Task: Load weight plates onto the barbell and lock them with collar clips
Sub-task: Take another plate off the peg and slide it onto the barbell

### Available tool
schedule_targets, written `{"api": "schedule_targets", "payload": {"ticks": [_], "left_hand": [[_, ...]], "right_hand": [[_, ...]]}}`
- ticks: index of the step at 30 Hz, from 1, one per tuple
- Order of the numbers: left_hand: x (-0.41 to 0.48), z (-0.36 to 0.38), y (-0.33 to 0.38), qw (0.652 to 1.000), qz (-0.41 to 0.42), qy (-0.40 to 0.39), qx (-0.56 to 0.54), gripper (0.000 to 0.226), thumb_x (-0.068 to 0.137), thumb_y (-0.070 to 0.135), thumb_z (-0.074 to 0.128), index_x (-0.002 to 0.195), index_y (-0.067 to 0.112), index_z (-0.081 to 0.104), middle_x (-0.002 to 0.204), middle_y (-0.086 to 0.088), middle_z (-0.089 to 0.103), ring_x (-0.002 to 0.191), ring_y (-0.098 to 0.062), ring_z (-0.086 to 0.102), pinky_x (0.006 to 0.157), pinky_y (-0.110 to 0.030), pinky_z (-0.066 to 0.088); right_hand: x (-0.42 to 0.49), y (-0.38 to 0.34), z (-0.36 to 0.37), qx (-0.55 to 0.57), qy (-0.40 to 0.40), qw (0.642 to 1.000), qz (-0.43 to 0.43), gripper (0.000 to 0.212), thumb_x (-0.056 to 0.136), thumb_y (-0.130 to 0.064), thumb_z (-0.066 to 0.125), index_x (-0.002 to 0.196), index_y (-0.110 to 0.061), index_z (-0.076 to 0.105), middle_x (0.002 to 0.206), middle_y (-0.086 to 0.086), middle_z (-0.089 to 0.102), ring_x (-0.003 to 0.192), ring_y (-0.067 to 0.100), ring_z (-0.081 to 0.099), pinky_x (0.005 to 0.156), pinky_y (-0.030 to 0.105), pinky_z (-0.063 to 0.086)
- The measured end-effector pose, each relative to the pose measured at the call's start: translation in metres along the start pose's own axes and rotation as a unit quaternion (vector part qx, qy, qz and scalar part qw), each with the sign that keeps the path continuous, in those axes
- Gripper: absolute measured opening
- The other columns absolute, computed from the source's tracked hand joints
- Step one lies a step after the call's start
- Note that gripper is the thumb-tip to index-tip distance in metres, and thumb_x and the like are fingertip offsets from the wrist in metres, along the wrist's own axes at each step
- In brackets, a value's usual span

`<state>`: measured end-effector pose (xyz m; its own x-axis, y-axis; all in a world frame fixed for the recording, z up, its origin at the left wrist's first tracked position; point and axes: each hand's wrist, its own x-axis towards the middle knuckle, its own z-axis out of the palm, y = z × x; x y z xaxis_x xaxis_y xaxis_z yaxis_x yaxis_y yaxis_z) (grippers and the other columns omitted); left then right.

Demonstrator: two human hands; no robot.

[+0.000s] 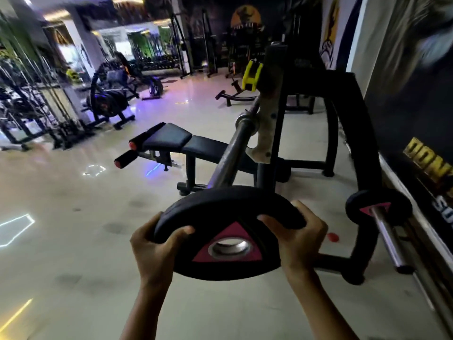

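Black rubber plate [228, 231] with a pink triangle hub sits just before the bar [230, 153] sleeve's end, gripped at its rim by the left hand [157, 244] and right hand [297, 238]. Bench [196, 143] left of bar.

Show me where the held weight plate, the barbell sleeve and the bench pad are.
weight plate [220, 212]: head view, upper black face.
barbell sleeve [230, 153]: head view, middle of the steel shaft.
bench pad [169, 137]: head view, top of the black cushion.

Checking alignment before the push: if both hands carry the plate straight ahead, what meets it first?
Likely the barbell sleeve end, just beyond the weight plate held by left hand and right hand; depth is unclear.
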<state>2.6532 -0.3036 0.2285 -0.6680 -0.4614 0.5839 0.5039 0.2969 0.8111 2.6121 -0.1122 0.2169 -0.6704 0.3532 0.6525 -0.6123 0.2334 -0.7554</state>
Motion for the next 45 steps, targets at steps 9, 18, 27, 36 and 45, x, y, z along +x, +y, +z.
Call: {"api": "schedule_targets", "payload": {"ticks": [9,18,27,36,45], "left_hand": [[0.059,-0.023,-0.041,0.995,-0.017,-0.084,-0.054,0.003,0.054,0.035,0.064,0.055,0.033,0.066,0.044,0.023,0.051,0.047,0.010,0.043,0.045,-0.009,0.037],[0.115,0.021,-0.082,0.990,0.005,-0.132,-0.052,0.018,0.064,0.044,0.070,0.065,0.027,0.061,0.054,0.020,0.057,0.055,0.006,0.046,0.052,-0.016,0.040],[0.165,0.076,-0.128,0.987,0.022,-0.140,-0.071,0.041,0.070,0.059,0.068,0.067,0.019,0.058,0.061,0.007,0.053,0.060,-0.007,0.048,0.052,-0.032,0.040],[0.218,0.139,-0.165,0.991,0.085,-0.102,-0.008,0.070,0.074,0.071,0.055,0.069,0.001,0.050,0.058,0.000,0.043,0.051,-0.003,0.039,0.050,-0.019,0.031],[0.287,0.212,-0.207,0.992,0.062,-0.099,0.040,0.060,0.073,0.060,0.060,0.070,0.000,0.053,0.059,-0.004,0.043,0.055,-0.009,0.036,0.052,-0.030,0.031]], "right_hand": [[-0.010,-0.015,0.055,-0.085,0.055,0.995,0.007,0.058,0.059,-0.083,0.052,0.050,-0.028,0.037,0.043,-0.019,0.033,0.039,0.004,0.035,0.043,0.011,0.024],[0.026,0.015,0.078,-0.103,0.120,0.987,0.034,0.068,0.056,-0.079,0.057,0.065,-0.012,0.063,0.058,-0.010,0.058,0.053,0.005,0.053,0.049,0.026,0.044],[0.079,0.063,0.101,-0.176,0.127,0.976,0.017,0.063,0.063,-0.063,0.063,0.066,0.000,0.062,0.060,0.012,0.066,0.056,0.021,0.062,0.053,0.039,0.052],[0.148,0.121,0.130,-0.175,0.146,0.974,0.014,0.067,0.062,-0.064,0.062,0.072,0.001,0.065,0.067,0.017,0.069,0.064,0.029,0.067,0.058,0.048,0.054],[0.229,0.187,0.162,-0.174,0.146,0.973,0.039,0.058,0.065,-0.054,0.071,0.067,0.003,0.062,0.061,0.013,0.066,0.058,0.023,0.063,0.056,0.039,0.052]]}}
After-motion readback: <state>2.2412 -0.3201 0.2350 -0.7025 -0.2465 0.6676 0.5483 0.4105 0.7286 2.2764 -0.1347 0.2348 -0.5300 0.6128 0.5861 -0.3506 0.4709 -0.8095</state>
